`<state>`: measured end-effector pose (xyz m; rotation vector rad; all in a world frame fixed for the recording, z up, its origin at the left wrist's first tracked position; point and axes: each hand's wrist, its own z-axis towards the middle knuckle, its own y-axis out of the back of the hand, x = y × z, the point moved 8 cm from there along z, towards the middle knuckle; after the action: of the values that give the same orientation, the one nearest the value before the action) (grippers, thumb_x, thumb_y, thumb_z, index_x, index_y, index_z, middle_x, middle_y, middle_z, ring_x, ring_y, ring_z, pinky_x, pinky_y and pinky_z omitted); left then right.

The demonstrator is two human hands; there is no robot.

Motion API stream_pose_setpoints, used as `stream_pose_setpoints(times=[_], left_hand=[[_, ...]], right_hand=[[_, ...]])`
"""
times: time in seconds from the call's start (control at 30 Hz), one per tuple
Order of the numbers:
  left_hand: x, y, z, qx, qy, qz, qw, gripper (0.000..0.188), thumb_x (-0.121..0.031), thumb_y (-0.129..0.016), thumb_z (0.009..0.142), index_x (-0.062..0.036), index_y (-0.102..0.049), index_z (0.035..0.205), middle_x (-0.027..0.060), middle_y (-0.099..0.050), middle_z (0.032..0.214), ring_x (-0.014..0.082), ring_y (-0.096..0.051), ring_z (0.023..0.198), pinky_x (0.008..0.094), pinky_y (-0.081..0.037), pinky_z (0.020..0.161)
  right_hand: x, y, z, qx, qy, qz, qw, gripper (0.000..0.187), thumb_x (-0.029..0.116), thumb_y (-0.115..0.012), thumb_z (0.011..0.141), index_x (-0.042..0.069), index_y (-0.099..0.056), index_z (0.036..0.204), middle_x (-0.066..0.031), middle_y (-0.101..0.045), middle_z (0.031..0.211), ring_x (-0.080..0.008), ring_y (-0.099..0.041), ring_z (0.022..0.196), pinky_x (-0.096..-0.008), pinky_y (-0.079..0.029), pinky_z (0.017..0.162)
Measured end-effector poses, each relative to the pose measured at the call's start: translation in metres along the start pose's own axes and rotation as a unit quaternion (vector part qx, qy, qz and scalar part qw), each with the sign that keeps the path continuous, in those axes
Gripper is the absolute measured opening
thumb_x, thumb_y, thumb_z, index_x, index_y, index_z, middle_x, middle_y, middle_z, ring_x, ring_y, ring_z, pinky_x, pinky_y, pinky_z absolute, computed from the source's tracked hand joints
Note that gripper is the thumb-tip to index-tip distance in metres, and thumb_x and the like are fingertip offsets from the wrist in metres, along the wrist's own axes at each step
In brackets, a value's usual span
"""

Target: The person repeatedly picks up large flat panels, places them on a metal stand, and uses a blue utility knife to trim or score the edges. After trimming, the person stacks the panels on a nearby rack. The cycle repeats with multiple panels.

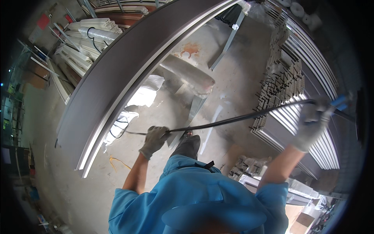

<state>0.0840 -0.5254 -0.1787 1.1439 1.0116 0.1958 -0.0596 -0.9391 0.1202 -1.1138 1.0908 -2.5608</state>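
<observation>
A long black flexible strip (233, 117), perhaps a seal or a cable, runs between my two gloved hands and sags slightly. My left hand (154, 141) is closed round its left part, and a thin dark loop continues beyond toward a white bag. Raised at the far right, my right hand (313, 123) grips the other end and is smeared by motion. Next to its fingers is something blue (339, 103), too blurred to name. Left of my hands, a long grey panel (113, 66) with white edge ribs lies raised across supports.
A tall stack of panels (307, 117) stands at right, black strip ends poking from it. White profiles (91, 29) are piled at back left. Under the long panel are white bags (146, 91), a wrapped roll (189, 74) and metal legs (196, 107). Wrapped bundles (253, 165) lie at lower right.
</observation>
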Motion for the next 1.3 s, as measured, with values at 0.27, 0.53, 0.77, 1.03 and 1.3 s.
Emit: stream_pose_setpoints(times=[0.27,0.53,0.77,1.03,1.3], left_hand=[[-0.094,0.12,0.129,-0.044,-0.089,-0.509,0.855,0.029,-0.026,-0.057,0.101,0.0025,-0.063,0.096,0.0027,-0.056,0.07,0.0142,-0.054,0.06,0.028,-0.043,0.055],[-0.158,0.158,0.33,-0.292,-0.16,-0.197,0.922,0.023,-0.026,-0.058,0.096,-0.0059,-0.063,0.085,0.0136,-0.066,0.077,0.0294,-0.065,0.071,0.0407,-0.048,0.063],[0.025,-0.014,0.416,0.064,-0.024,0.269,0.961,0.024,-0.018,-0.06,0.084,-0.0107,-0.073,0.102,0.0146,-0.073,0.099,0.0309,-0.071,0.096,0.0453,-0.053,0.085],[0.141,-0.023,0.392,0.176,0.137,0.396,0.891,0.027,-0.027,-0.064,0.085,-0.011,-0.075,0.105,0.0161,-0.072,0.106,0.0291,-0.071,0.099,0.0428,-0.055,0.084],[0.191,-0.032,0.373,0.343,0.095,0.491,0.795,0.019,-0.02,-0.062,0.082,-0.0104,-0.077,0.089,0.0129,-0.074,0.097,0.0306,-0.073,0.088,0.04,-0.059,0.079]], right_hand=[[0.119,0.039,0.14,0.002,0.156,0.024,0.987,0.023,0.014,-0.068,0.09,-0.004,-0.057,0.1,-0.0092,-0.05,0.092,-0.0192,-0.043,0.075,-0.037,-0.046,0.082],[-0.021,0.078,0.269,-0.18,0.145,-0.439,0.868,0.035,0.034,-0.068,0.094,0.001,-0.062,0.105,-0.0061,-0.062,0.083,-0.0126,-0.058,0.07,-0.0249,-0.051,0.064],[-0.159,0.186,0.223,-0.133,-0.085,-0.46,0.874,0.042,0.046,-0.077,0.085,0.014,-0.055,0.099,0.0028,-0.054,0.07,-0.0071,-0.051,0.051,-0.0227,-0.041,0.046],[-0.178,0.309,0.197,-0.108,-0.318,-0.418,0.844,0.025,0.033,-0.065,0.097,0.01,-0.056,0.105,0.0003,-0.059,0.08,-0.0055,-0.05,0.053,-0.0224,-0.04,0.045],[-0.119,0.419,0.218,-0.205,-0.272,-0.37,0.865,0.028,0.037,-0.059,0.1,0.01,-0.059,0.105,0.0005,-0.059,0.074,-0.0081,-0.057,0.059,-0.0235,-0.046,0.05]])
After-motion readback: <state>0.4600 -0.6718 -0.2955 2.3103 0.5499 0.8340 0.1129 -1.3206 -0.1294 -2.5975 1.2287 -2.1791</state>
